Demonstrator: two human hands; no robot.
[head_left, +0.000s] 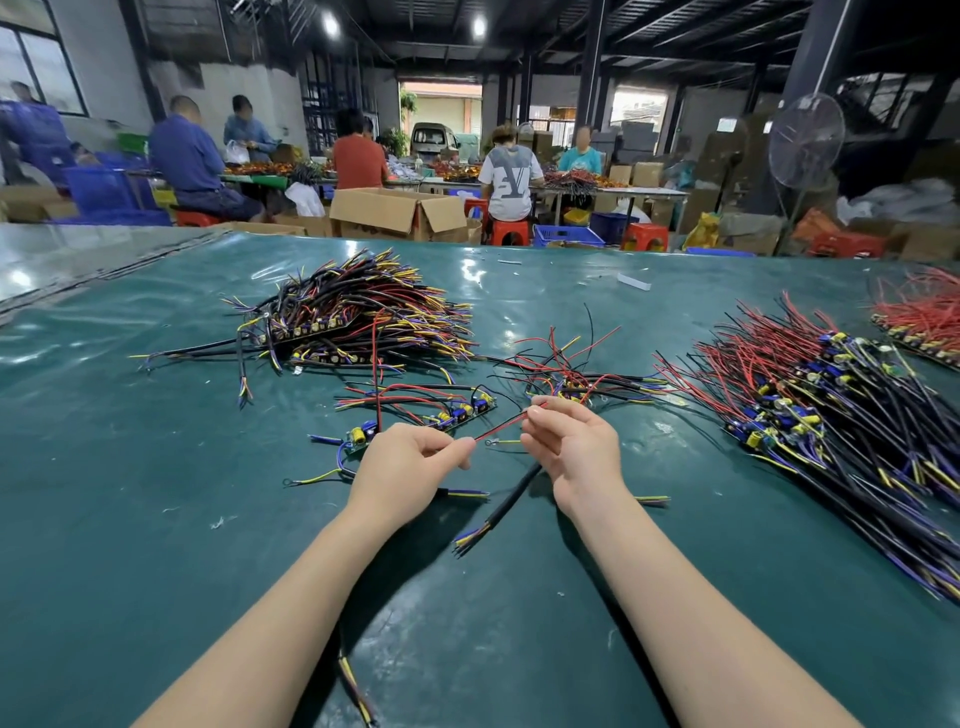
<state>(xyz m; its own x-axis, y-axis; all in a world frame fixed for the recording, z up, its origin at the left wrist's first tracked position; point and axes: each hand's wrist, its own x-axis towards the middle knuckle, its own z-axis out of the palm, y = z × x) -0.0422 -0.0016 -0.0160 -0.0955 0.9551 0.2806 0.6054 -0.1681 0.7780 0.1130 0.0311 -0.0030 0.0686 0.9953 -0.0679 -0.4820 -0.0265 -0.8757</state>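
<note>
The red wire (501, 426) is pinched at one end by the left hand (410, 457) and further along by the right hand (571, 447), both clamped on it, above the middle of the green surface (156, 519). Loose boards (457, 410) lie just beyond the hands. From the far bundle (363, 317) and the right-edge bundle (831, 415), the work is judged partly done, with several boards left.

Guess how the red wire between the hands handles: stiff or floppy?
Probably floppy: the red wire looks straight only where left hand and right hand pinch it taut. Likely very light, being so thin. May snag on the tangled wires behind.
</note>
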